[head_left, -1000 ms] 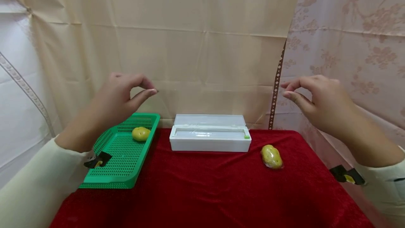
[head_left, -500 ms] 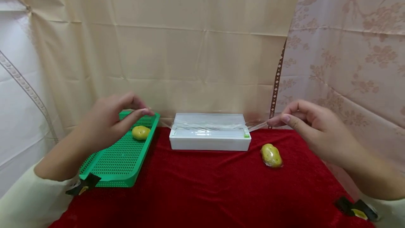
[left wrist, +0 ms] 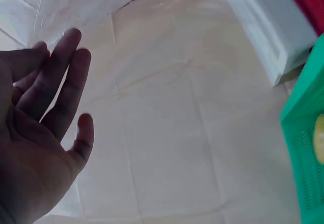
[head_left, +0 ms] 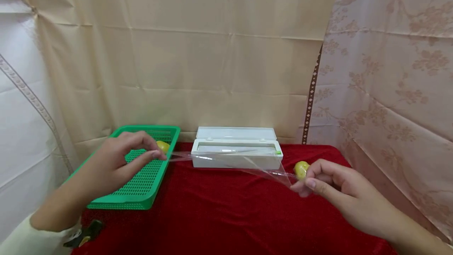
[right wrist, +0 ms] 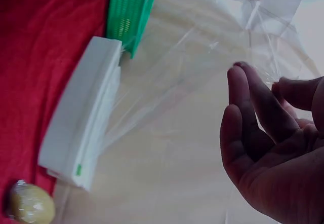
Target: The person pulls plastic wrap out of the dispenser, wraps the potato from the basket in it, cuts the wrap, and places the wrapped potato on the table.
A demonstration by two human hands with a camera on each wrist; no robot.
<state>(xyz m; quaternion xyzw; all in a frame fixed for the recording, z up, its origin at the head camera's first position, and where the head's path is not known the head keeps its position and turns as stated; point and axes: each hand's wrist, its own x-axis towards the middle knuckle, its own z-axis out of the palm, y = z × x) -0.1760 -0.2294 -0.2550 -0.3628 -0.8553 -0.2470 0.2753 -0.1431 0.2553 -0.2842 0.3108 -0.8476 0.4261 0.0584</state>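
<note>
Head view: transparent film (head_left: 249, 163), glossy and creased.

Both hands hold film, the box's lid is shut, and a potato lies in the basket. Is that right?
The lid is open, not shut, as the head view shows. The left hand and right hand do hold film, and a potato lies in the basket.

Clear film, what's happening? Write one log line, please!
left fingers: pinch clear film; right fingers: pinch same film; white box: open; potato: in green basket; wrapped potato: on red cloth
</note>
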